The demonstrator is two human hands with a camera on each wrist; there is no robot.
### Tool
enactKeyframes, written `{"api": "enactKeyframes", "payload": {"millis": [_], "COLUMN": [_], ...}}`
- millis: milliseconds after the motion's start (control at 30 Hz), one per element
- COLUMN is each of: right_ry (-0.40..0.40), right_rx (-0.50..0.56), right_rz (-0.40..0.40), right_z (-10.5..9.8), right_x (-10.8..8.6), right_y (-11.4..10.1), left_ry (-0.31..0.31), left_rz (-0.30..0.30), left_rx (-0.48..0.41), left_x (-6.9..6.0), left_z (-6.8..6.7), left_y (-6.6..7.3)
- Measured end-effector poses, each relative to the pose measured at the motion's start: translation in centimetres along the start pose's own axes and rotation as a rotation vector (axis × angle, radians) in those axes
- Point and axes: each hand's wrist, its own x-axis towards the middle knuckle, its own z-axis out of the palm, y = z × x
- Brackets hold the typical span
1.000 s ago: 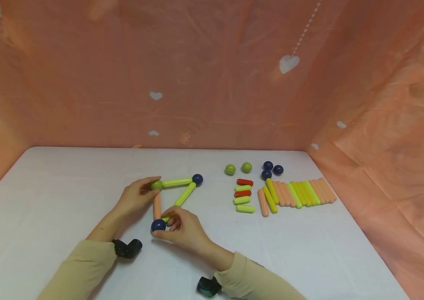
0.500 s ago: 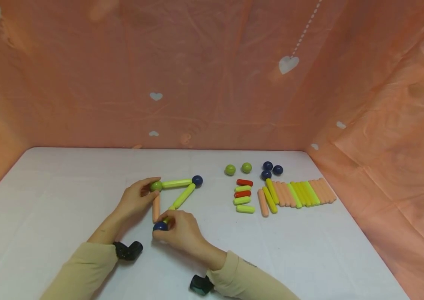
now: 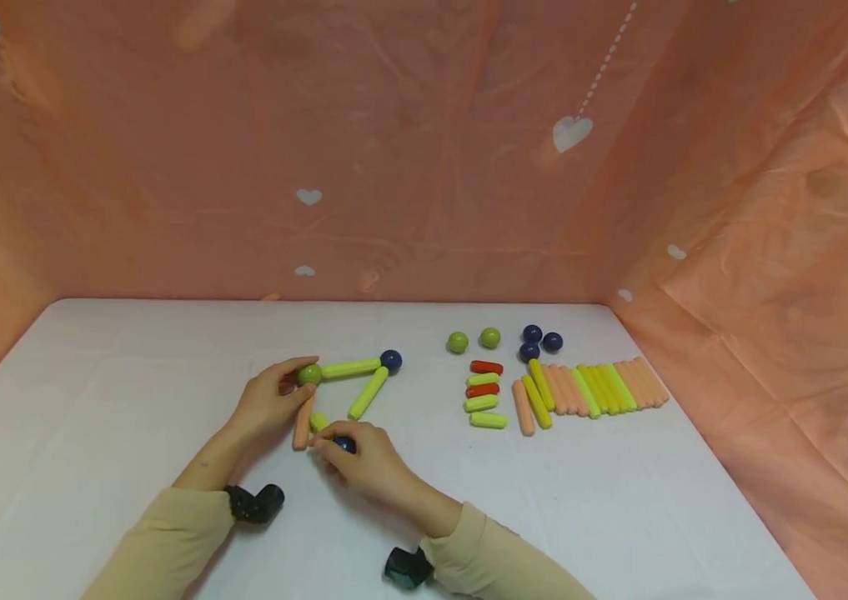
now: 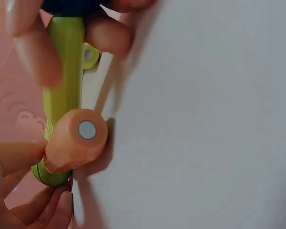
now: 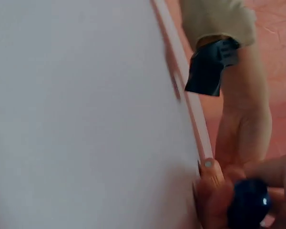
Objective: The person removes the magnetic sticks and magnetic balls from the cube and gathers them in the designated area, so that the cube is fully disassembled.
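My left hand (image 3: 266,400) pinches a green ball (image 3: 309,374). From this ball a peach stick (image 3: 304,421) points toward me, and a lime stick (image 3: 351,367) runs right to a blue ball (image 3: 391,361). A second lime stick (image 3: 368,393) slants down from that blue ball, its near end loose. My right hand (image 3: 371,458) grips another blue ball (image 3: 344,443), partly hidden by the fingers, with a short visible length of lime stick (image 3: 319,422) by it. In the left wrist view the peach stick's bare end shows a metal disc (image 4: 87,130).
Right of the hands lie two green balls (image 3: 489,337), three blue balls (image 3: 553,342), several short red and lime sticks (image 3: 482,402), and a row of longer peach, yellow and lime sticks (image 3: 604,388). Orange cloth (image 3: 424,167) hangs behind the white tabletop (image 3: 581,500).
My right hand has drawn its blue ball off the peach stick, to the right and slightly up. The lime stick with it has parted from the slanted one. The peach stick's near end swung left.
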Motion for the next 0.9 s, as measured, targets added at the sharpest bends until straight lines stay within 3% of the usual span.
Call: {"api": "enactKeyframes", "payload": {"millis": [167, 467, 767, 900], "right_ry": [0.015, 0.013, -0.094, -0.12], "right_rx": [-0.064, -0.067, -0.228, -0.175], "right_rz": [-0.012, 0.081, 0.005, 0.064], "right_z": [-0.3, -0.7, -1.1, -1.4], "right_x": [-0.2, -0.8, -1.1, -1.2], "right_y": [0.0, 0.2, -0.5, -0.7], "left_ry": [0.008, -0.009, 0.014, 0.004], "left_rz": [0.006, -0.011, 0.006, 0.01], "left_rx": [-0.009, -0.007, 0.009, -0.001], "left_x": [0.1, 0.0, 0.0, 0.0], "left_z": [0.0, 0.1, -0.1, 0.0], "left_y": [0.0, 0.0, -0.2, -0.2]}}
